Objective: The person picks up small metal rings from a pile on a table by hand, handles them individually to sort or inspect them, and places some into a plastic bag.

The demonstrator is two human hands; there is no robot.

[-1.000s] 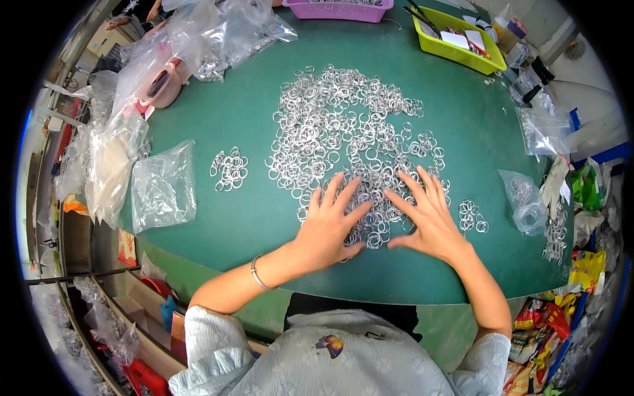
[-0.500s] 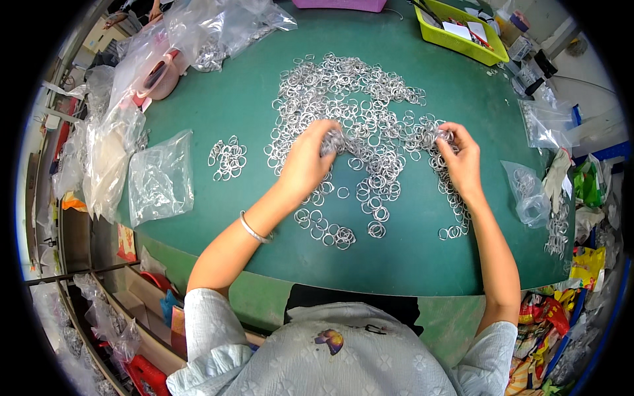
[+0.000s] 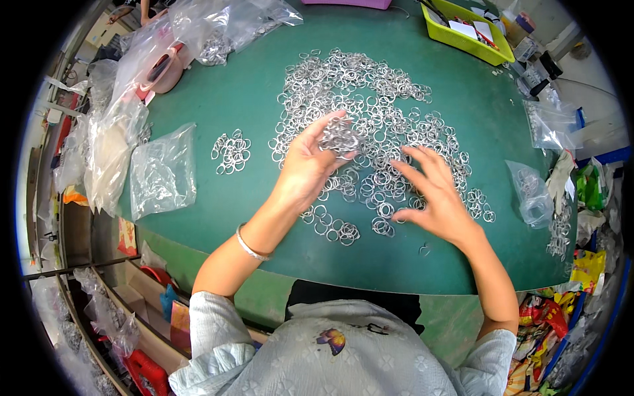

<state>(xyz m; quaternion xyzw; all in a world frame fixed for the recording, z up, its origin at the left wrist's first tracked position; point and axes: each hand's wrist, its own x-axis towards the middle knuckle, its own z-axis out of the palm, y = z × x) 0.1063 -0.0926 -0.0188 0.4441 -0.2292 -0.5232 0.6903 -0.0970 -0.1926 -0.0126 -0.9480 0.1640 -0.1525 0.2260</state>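
Rings point(image 3: 317, 86) of shiny silver metal lie in a big, messy pile on the middle of the green counter point(image 3: 218, 92). My left hand point(image 3: 307, 165) is curled around a clump of rings point(image 3: 339, 140), holding it up over the pile. My right hand point(image 3: 439, 201) is empty-looking, with its fingers spread wide over the near right part of the pile; I can't tell if the fingertips touch any rings. I have a bracelet point(image 3: 249, 247) on my left arm. Off to the left is a small heap of rings point(image 3: 232, 152), and just past it lies a flat clear plastic bag point(image 3: 164, 173). A yellow-green tray point(image 3: 462, 44) sits at the far right, with papers and tools inside.
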